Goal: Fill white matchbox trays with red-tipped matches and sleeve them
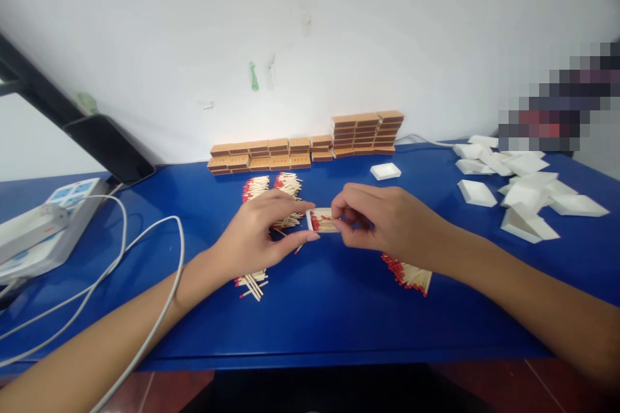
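White cable (183, 245) crosses a blue table (339, 316) by a wall (363, 32), left fingers (290, 208) and right fingers (355, 199) pinching a matchstick tray (309, 221).

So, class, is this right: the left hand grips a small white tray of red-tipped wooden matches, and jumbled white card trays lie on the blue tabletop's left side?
Wrong side: the head view shows the jumbled trays on the right of the blue tabletop. The left hand does grip the tray of matches.
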`<action>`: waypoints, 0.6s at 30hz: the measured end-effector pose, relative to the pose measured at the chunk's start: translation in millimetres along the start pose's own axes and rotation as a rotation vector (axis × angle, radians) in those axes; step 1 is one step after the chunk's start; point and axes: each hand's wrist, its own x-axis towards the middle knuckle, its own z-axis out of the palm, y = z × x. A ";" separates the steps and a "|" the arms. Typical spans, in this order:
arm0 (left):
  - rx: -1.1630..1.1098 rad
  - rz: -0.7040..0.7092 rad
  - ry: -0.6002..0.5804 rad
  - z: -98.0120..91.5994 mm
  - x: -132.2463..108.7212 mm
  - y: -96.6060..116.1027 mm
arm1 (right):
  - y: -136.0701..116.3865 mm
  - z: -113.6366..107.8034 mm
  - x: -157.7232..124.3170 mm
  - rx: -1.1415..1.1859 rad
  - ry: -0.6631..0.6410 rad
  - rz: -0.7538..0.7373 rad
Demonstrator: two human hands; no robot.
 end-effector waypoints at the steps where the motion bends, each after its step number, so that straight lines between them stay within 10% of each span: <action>1: 0.001 0.003 0.003 -0.1 0.1 0.2 | 0.4 0.1 0.3 -0.001 0.001 0.001; 18: 0.005 0.033 0.014 0.6 -0.4 1.6 | 0.4 0.2 -0.3 0.017 -0.046 0.032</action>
